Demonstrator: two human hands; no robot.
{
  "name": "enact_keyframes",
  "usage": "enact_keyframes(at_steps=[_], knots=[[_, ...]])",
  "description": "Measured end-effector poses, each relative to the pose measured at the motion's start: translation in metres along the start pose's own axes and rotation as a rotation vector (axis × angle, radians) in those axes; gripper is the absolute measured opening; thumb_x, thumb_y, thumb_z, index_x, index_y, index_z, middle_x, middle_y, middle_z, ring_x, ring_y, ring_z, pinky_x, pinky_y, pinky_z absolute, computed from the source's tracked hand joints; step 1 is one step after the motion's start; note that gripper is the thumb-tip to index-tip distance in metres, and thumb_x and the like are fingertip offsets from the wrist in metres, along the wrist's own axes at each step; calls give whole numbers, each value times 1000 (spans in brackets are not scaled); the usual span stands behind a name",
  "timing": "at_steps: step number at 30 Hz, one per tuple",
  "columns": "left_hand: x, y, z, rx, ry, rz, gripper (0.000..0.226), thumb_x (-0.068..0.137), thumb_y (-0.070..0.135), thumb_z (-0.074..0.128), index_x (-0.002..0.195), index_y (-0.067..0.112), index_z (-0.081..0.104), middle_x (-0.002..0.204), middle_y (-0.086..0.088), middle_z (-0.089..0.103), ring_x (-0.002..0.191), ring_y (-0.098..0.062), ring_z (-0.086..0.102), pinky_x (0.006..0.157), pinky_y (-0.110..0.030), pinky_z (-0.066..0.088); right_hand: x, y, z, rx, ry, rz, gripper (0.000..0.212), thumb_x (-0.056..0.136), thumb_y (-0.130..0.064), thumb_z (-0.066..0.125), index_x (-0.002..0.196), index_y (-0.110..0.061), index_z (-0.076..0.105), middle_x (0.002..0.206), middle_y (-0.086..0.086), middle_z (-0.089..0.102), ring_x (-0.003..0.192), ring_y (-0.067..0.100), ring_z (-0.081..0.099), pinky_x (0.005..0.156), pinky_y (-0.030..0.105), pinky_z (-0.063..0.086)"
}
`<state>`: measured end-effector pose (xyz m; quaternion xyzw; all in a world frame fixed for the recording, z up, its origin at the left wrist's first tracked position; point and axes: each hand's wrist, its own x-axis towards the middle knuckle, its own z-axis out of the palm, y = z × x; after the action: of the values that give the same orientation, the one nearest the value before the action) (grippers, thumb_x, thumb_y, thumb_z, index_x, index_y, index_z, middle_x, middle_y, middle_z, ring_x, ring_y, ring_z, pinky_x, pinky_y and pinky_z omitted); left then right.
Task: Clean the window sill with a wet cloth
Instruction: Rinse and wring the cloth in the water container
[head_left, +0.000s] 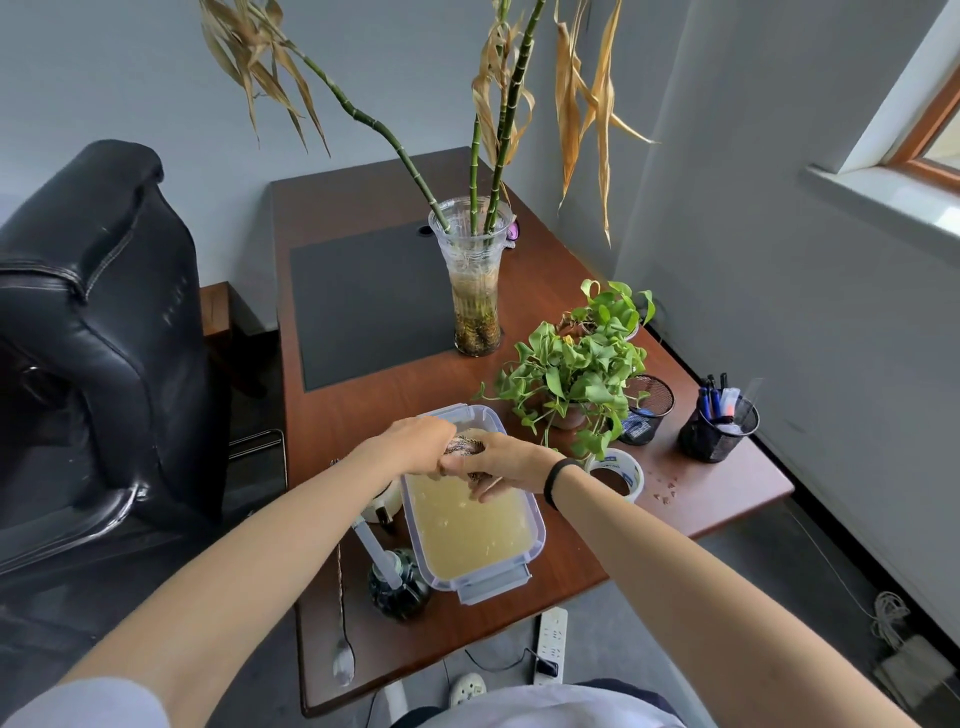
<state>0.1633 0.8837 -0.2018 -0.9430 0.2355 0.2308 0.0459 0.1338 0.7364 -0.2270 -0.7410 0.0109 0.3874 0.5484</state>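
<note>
Black leather chair (88, 322) at left, beside a brown desk (358, 421) with a dark mat (363, 301) on it. White window sill (893, 202) up at the right, well apart from both hands and from the cloth. Tall clear vase (475, 291) at the mat's right edge, holding green stalks with dried leaves, murky water low down. Leafy potted plant (571, 374) nearer, right of the vase. Clear plastic tub (538, 525) at the desk's near edge, filled with cloudy yellowish water (467, 530). Left hand (415, 447) and right hand (504, 462) together over the tub's far end, fingers of both curled round a bunched, dark-patterned cloth (465, 446) held over the water. Black band (558, 480) on the right wrist. Black mesh cup (719, 431) with pens at the desk's right edge. Roll of tape (618, 470) just right of the tub, blue print on its side too small to read.
</note>
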Motion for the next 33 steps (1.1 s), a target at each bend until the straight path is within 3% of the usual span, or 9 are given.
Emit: enact_keyframes(at_steps=[2,5,8,11,15,20,25,30,33], knots=[[-1,-8,-3,-256,-107,-39,48,74,23,77,109,17,45,100,-4,59,77,-16,55,59,-29,43,0,2,-6,207,31,-26,46,87,-41,65,118,-10,53,114,13,63,85,23,66,70,32,57],[-11,-14,-7,-753,-244,-95,68,77,31,77,124,22,29,110,-7,59,78,-14,61,63,-28,50,-2,4,-13,459,174,-75,20,90,-15,63,105,-10,51,121,20,57,95,28,63,73,38,58],[-16,-12,-6,-1040,-141,-109,51,84,34,69,121,24,35,110,-8,65,91,-16,66,75,-32,54,-1,4,-21,585,192,-65,39,85,14,49,116,-10,50,122,19,52,99,29,57,77,41,57],[-17,-4,-6,-1215,-59,-109,35,88,34,64,118,25,47,114,-4,65,104,-17,64,88,-39,53,-10,-7,-25,520,169,-85,52,79,17,43,122,-10,52,116,14,57,103,26,55,71,35,54],[-19,17,-12,-1576,-14,-84,32,93,7,57,124,13,51,116,-15,63,102,-25,64,90,-42,53,-26,-18,-35,494,186,-130,44,79,18,42,113,-8,55,107,15,57,100,28,55,71,31,51],[-15,53,-23,-1683,206,-116,30,96,-1,43,122,3,57,119,-19,61,107,-27,61,93,-37,50,-42,-15,-47,460,53,-200,24,73,-12,71,94,-12,60,104,16,62,98,28,59,89,40,47],[-15,95,-33,-1707,235,-43,30,101,9,39,127,7,54,120,-12,63,110,-24,61,92,-34,51,-70,-3,-68,475,219,-239,35,89,-39,62,99,-6,63,100,13,70,95,26,66,91,37,51],[-6,141,-49,-1613,368,-66,32,102,28,37,124,13,57,109,-1,65,99,-15,61,80,-33,53,-119,12,-91,538,251,-264,15,85,6,52,94,-5,55,91,16,63,74,22,63,69,31,52],[0,166,-59,-1575,366,-53,29,102,31,36,116,18,58,102,3,65,96,-15,60,77,-35,52,-155,27,-103,586,249,-266,14,89,5,50,97,-5,54,86,11,63,75,22,63,72,35,52]])
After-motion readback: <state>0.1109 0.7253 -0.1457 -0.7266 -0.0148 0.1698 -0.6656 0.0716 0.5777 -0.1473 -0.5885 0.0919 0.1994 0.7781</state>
